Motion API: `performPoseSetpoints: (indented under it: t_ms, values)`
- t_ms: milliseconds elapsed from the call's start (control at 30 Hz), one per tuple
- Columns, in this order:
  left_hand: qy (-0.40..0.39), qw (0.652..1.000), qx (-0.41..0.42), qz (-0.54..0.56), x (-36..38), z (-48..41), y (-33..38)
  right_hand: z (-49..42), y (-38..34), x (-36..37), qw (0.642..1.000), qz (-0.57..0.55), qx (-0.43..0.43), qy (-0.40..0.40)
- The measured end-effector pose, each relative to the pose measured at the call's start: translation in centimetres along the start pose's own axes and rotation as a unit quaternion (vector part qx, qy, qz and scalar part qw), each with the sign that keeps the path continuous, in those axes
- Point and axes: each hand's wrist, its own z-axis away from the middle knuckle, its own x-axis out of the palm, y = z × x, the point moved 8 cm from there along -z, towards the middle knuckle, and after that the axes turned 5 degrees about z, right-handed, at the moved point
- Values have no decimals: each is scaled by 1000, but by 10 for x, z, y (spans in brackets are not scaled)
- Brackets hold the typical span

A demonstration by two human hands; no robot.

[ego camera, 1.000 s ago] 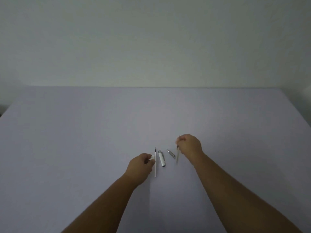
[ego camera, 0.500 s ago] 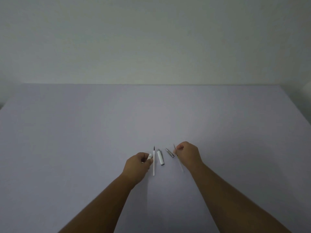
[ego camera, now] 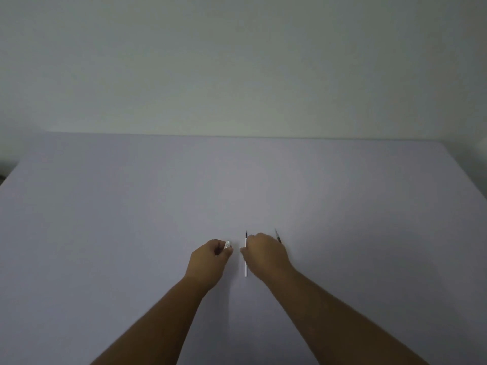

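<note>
Evidently mid-job: the left hand (ego camera: 210,256) has its grip pinched on a small white pen piece (ego camera: 227,244). The right hand (ego camera: 266,255) covers parts beside the white refill (ego camera: 246,262) on the surface (ego camera: 131,219) — whether its grip is closed cannot be told. A dark-tipped rod (ego camera: 278,237) shows beyond it. Judged: pen in pieces — not yet joined.

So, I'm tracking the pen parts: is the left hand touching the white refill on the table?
Apart. The head view shows bare table between the left hand and the white refill; the hand pinches a small white cap instead.

On the table (ego camera: 105,233), a stick (ego camera: 246,270) lies between the left hand (ego camera: 209,256), with a small piece (ego camera: 227,244) in it, and the right hand (ego camera: 266,252). A second stick (ego camera: 278,236) lies behind that hand
</note>
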Motion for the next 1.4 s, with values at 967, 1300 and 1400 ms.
performPoseSetpoints:
  t_ms: [967, 1300, 1400]
  values:
    - [-8, 999, 46, 2, -5, 26, 22, 21, 14, -27, 896, -424, 125, 47]
    - [-24, 997, 74, -12, 8, 24, 41, 17, 28, -47, 870, -484, 92, 21]
    - [-27, 996, 82, -16, 12, 21, 48, 15, 23, -40, 899, -430, 66, -37]
